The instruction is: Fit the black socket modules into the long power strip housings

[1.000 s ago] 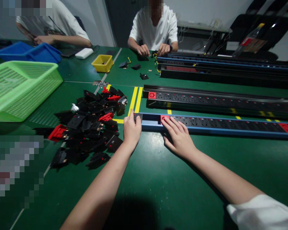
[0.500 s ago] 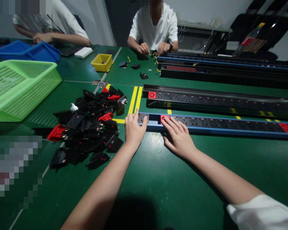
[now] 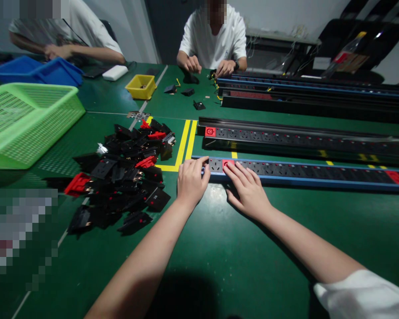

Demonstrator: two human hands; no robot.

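A long blue-edged power strip (image 3: 306, 179) lies across the table before me, filled with a row of black sockets. My left hand (image 3: 191, 179) is over its left end, thumb apart from the curved fingers, fingertips at the left edge of a black socket module (image 3: 215, 165). That module sits against a red socket module (image 3: 226, 165). Stretched out and spread, the fingers of my right hand (image 3: 248, 186) rest on the strip, partly covering the red module. A heap of loose black and red socket modules (image 3: 104, 168) lies left of my left hand.
Behind the blue strip lies a black power strip (image 3: 269, 137). A green basket (image 3: 60, 106), blue bins (image 3: 60, 73) and a small yellow bin (image 3: 148, 91) stand at the left and back. Across the table, two people sit, one handling parts beside more strips (image 3: 286, 103).
My left hand has moved right along the strip, and the black socket module has slid right with it, closing the gap beside the red one. My right hand has stayed put.
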